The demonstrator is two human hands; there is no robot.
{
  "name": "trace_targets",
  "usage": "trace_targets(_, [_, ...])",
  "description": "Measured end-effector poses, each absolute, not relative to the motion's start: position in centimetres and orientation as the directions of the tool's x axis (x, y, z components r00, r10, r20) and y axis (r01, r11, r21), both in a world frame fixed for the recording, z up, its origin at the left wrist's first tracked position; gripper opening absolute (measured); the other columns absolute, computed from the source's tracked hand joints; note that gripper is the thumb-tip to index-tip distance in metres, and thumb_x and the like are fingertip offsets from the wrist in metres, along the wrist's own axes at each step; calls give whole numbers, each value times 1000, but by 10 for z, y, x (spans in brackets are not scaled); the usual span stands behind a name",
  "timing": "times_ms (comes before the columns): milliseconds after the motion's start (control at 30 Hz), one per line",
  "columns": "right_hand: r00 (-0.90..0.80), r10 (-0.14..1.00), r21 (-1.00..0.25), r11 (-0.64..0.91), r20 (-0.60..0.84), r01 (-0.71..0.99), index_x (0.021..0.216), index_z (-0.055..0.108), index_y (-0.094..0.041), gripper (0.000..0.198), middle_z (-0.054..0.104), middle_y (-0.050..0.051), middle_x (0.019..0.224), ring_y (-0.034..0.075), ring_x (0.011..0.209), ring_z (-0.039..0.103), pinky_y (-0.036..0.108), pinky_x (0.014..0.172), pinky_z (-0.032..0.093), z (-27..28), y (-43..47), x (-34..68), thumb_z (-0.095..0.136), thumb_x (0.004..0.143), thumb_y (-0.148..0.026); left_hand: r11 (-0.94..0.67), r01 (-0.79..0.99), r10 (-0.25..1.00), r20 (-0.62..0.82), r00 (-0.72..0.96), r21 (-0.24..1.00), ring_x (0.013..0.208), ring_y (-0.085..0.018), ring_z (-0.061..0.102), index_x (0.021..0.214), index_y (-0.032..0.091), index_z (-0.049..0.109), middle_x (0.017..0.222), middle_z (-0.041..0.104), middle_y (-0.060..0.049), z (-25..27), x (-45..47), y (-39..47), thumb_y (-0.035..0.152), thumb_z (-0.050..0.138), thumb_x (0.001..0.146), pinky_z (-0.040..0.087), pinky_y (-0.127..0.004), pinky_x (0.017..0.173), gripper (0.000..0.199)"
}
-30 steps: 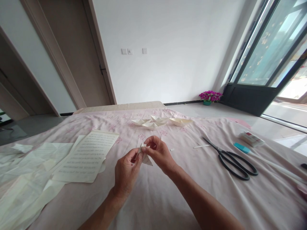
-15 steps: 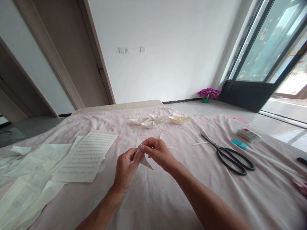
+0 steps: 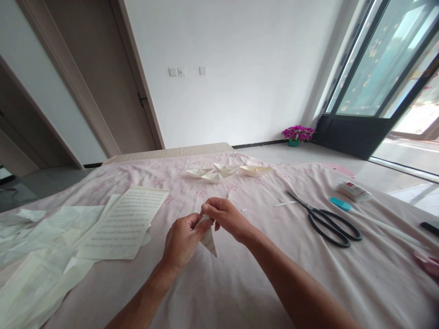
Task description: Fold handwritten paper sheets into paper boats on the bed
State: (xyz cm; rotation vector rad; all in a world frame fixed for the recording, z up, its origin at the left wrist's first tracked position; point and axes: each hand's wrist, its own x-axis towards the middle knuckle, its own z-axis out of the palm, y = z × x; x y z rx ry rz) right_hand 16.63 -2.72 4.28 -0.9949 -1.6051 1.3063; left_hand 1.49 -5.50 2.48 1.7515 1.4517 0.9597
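Note:
A small piece of folded paper [image 3: 209,243] with printed lines is held between my two hands, one pointed corner hanging down toward me. My left hand [image 3: 183,240] pinches it from the left, thumb on top. From the right, my right hand [image 3: 224,218] has its thumb and fingertips closed at the paper's upper end; my fingers cover most of that end. Beyond my hands, several folded paper boats [image 3: 219,176] sit close together on the cloth, with a yellower paper boat [image 3: 256,171] at their right.
Printed sheets [image 3: 126,224] and crumpled thin paper [image 3: 37,256] lie at left on the pink flowered cloth [image 3: 219,292]. To the right are black-handled scissors [image 3: 324,219], paper strips [image 3: 284,204], a blue-ended tool [image 3: 340,204] and a small clear box [image 3: 353,191].
The folded paper has turned so its hanging corner points more steeply down. My right hand's fingers have curled in closer, and my left hand has shifted slightly.

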Motion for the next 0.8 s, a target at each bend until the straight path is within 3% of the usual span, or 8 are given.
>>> trace_targets(133, [-213, 968, -977, 161, 130, 136, 70, 61, -16, 27, 51, -3, 53, 7, 46, 46, 17, 42, 37, 38, -19, 172, 53, 81, -39, -177, 518, 968, 55, 243, 837, 62, -14, 51, 74, 16, 66, 61, 56, 3, 25, 7, -48, 51, 62, 71, 33, -20, 54, 35])
trace_targets(267, [-18, 990, -990, 139, 140, -27, 69, 59, -16, 34, 45, -5, 47, 6, 41, 41, 17, 39, 34, 28, -7, 181, 55, 79, -48, -51, 385, 922, -105, 373, 921, 59, -13, 51, 78, 12, 66, 63, 58, 1, 28, -5, -39, 51, 61, 72, 35, -21, 53, 40])
trace_targets(400, [75, 993, -987, 105, 96, -125, 67, 59, -15, 38, 43, -6, 44, 6, 39, 39, 18, 39, 33, 18, 2, 189, 60, 75, -52, -2, 317, 916, -126, 380, 948, 64, -15, 55, 79, 10, 69, 68, 64, -2, 25, -15, -35, 50, 63, 72, 42, -23, 61, 41])
trace_targets(500, [46, 999, -985, 32, 24, -169, 71, 61, -15, 41, 49, -4, 50, 7, 44, 44, 19, 41, 38, 11, 3, 193, 62, 72, -57, 45, 293, 926, -150, 346, 955, 68, -17, 58, 80, 10, 70, 74, 67, -5, 17, -18, -35, 53, 65, 70, 47, -26, 61, 44])
trace_targets(633, [-142, 989, -985, -55, -31, -165, 77, 62, -15, 43, 59, 0, 64, 9, 54, 53, 20, 47, 43, 1, 2, 193, 68, 67, -57, 79, 292, 939, -170, 300, 953, 69, -18, 60, 83, 9, 70, 78, 69, -6, 6, -21, -36, 53, 67, 68, 47, -25, 58, 47])
trace_targets(700, [-153, 988, -988, -35, -12, -148, 73, 62, -14, 40, 58, -1, 60, 8, 50, 51, 19, 47, 41, -5, 3, 192, 72, 64, -52, 89, 272, 920, -183, 346, 958, 72, -18, 62, 89, 9, 71, 82, 70, -7, 3, -25, -37, 51, 68, 69, 49, -25, 61, 47])
trace_targets(800, [-73, 997, -988, 9, 21, -152, 64, 57, -15, 39, 52, -4, 50, 7, 43, 45, 19, 43, 36, -15, 7, 190, 72, 64, -50, 124, 222, 866, -215, 453, 967, 84, -20, 64, 101, 11, 69, 95, 71, -7, 0, -32, -38, 45, 70, 70, 51, -29, 76, 45])
